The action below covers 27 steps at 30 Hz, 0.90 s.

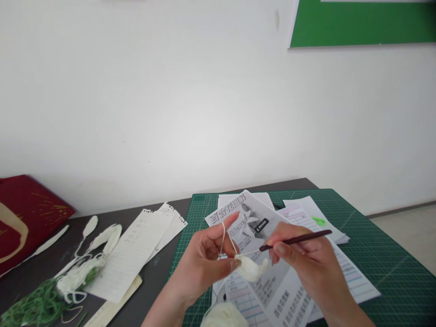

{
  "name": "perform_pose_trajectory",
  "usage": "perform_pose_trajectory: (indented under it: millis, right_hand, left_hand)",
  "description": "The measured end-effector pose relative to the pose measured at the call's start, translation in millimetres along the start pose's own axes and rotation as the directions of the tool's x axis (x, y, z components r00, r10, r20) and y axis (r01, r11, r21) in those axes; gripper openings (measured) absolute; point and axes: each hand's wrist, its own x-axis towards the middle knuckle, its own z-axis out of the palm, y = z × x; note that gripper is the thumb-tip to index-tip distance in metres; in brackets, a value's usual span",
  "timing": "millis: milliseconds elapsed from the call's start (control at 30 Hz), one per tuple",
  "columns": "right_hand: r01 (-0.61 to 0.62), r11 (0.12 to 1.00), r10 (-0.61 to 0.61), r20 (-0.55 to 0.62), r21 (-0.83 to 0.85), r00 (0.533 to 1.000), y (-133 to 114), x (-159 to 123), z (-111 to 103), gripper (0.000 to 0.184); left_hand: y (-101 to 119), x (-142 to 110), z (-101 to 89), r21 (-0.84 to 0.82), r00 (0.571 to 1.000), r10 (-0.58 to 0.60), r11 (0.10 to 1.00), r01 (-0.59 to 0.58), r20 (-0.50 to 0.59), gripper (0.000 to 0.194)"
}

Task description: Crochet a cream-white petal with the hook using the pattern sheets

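Between thumb and fingers, my left hand (209, 254) pinches a small white crocheted piece (251, 269). White yarn (223, 238) loops over its raised index finger. My right hand (303, 254) is closed around a dark crochet hook (296, 239), held much like a pen. A strand runs from the hook's tip to the crocheted piece. Below my hands sits a ball of white yarn (225, 316), partly cut off by the bottom edge. Under both hands lies a printed pattern sheet (259, 245) with a flower picture.
A green cutting mat (361, 245) bears more papers (357, 272) and a bright green clip-like item (319, 221). To the left are handwritten sheets (136, 245), white crocheted petals (90, 225), green yarn (37, 302) and a dark red bag (30, 213). A white wall (170, 100) stands behind the table.
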Motion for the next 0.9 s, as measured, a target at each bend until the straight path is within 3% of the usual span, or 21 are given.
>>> perform_pose_trajectory:
  millis: [100,267,400,633,900]
  right_hand:
    - [-0.105,0.994,0.103,-0.099,-0.019,0.99,-2.6,-1.5,6.4,0.014]
    - [-0.004,0.98,-0.04,-0.215,-0.201,0.976,-6.1,-7.8,16.6,0.014]
    - [-0.104,0.986,0.07,-0.249,-0.128,0.966,-5.7,-6.8,19.6,0.018]
    - [-0.144,0.989,0.134,-0.216,-0.03,0.967,-0.8,1.2,17.2,0.025]
    - [-0.069,0.994,0.072,-0.029,0.086,0.997,9.3,7.6,-1.5,0.016]
  left_hand:
    - [-0.6,0.8,-0.5,0.069,1.0,0.012,0.998,-0.011,-0.009,0.014]
    - [-1.7,1.5,-1.2,0.163,0.998,0.047,0.986,-0.039,-0.045,0.016]
    - [-0.4,1.2,1.0,0.211,0.996,0.075,0.975,-0.063,-0.052,0.015]
    - [-0.7,3.1,3.5,0.206,0.993,0.103,0.974,-0.089,-0.06,0.017]
    - [-1.1,3.5,-1.9,0.079,0.997,0.057,0.995,-0.052,-0.059,0.012]
